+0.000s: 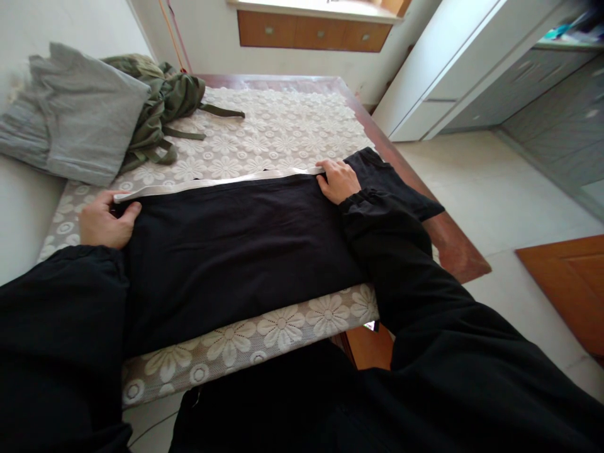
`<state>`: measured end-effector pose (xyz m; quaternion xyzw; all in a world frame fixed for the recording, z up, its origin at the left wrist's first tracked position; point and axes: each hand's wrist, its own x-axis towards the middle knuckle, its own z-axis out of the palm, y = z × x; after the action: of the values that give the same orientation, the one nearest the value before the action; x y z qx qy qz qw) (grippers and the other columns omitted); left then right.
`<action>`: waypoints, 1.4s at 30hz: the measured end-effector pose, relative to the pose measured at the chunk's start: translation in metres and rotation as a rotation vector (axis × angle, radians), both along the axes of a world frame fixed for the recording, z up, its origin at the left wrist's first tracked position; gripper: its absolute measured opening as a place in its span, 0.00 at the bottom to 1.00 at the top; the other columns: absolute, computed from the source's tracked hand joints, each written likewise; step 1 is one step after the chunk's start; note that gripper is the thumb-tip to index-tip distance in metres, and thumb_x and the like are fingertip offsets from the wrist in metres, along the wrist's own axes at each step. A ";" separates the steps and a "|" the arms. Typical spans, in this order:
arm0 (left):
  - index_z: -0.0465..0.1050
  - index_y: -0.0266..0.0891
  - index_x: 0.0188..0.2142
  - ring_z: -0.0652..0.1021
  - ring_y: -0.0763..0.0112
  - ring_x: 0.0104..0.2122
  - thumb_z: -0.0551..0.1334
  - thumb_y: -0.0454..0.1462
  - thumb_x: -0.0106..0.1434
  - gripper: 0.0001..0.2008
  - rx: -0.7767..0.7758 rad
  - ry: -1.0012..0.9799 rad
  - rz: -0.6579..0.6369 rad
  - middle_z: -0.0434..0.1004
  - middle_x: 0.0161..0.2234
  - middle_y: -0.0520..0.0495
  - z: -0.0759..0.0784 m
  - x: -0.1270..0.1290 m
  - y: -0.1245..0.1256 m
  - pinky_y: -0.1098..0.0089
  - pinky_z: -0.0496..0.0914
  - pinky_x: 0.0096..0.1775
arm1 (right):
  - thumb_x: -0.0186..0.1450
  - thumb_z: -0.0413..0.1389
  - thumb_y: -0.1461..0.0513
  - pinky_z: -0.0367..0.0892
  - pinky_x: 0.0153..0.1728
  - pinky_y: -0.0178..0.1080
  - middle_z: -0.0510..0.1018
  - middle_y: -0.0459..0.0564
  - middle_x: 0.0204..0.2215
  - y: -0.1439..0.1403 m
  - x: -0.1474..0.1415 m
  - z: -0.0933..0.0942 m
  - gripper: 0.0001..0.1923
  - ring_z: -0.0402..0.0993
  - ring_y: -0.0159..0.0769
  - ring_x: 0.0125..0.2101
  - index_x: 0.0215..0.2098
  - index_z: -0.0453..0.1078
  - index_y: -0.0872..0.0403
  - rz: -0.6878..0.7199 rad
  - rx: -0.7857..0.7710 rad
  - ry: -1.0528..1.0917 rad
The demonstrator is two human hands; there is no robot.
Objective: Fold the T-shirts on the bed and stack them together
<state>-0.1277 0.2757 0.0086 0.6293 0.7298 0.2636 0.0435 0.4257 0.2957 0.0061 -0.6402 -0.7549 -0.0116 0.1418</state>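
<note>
Cloth point(236, 251), black and laid flat, sat on the counter point(465, 255) over a lace cover point(283, 135), just toward 8 o'clock from centre, with a white band point(226, 181) along its 12 o'clock edge. At 9 o'clock the left hand point(109, 220) had its grip clamped on the banded corner, thumb on top and fingers going beneath. Between 1 and 2 o'clock the right hand point(338, 180) touched the band with its fingertips, thumb on the black fabric; whether that grip pinched or merely pressed, I could not tell. The black piece would likely handle as light, soft and limp, quick to crease but not fragile; the band, seemingly firmer, offered the best hold, taken at two spread points. The left fingers were mostly hidden, as was the underside. Black sleeves point(425, 302) blended into it, and the right one covered its 3 o'clock end, so whether the dark fabric point(394, 182) past 2 o'clock belonged to it was unclear. At 10 o'clock, grey material point(87, 113) partly hid an olive strapped bundle point(165, 113), hard to identify.
</note>
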 end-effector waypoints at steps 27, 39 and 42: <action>0.83 0.38 0.57 0.75 0.64 0.35 0.65 0.48 0.63 0.27 0.022 -0.002 0.005 0.84 0.43 0.43 -0.003 -0.001 0.001 0.63 0.76 0.49 | 0.74 0.49 0.59 0.66 0.63 0.61 0.80 0.64 0.62 -0.001 -0.001 0.001 0.24 0.73 0.63 0.60 0.64 0.73 0.56 -0.009 -0.014 -0.017; 0.83 0.38 0.57 0.73 0.65 0.32 0.65 0.49 0.61 0.29 0.030 -0.008 -0.009 0.82 0.40 0.44 -0.006 -0.005 0.003 0.64 0.75 0.44 | 0.73 0.50 0.59 0.66 0.62 0.61 0.80 0.63 0.61 0.000 0.000 -0.001 0.23 0.73 0.62 0.58 0.63 0.73 0.55 -0.002 0.007 0.001; 0.83 0.38 0.57 0.73 0.64 0.33 0.65 0.49 0.61 0.29 0.029 -0.009 -0.005 0.82 0.40 0.45 -0.006 -0.005 0.003 0.65 0.75 0.43 | 0.73 0.50 0.59 0.66 0.62 0.61 0.80 0.64 0.61 0.000 0.000 -0.001 0.24 0.73 0.62 0.59 0.63 0.73 0.56 -0.002 0.006 -0.004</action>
<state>-0.1327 0.2785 0.0024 0.6304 0.7241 0.2771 0.0381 0.4257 0.2954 0.0054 -0.6405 -0.7545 -0.0151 0.1422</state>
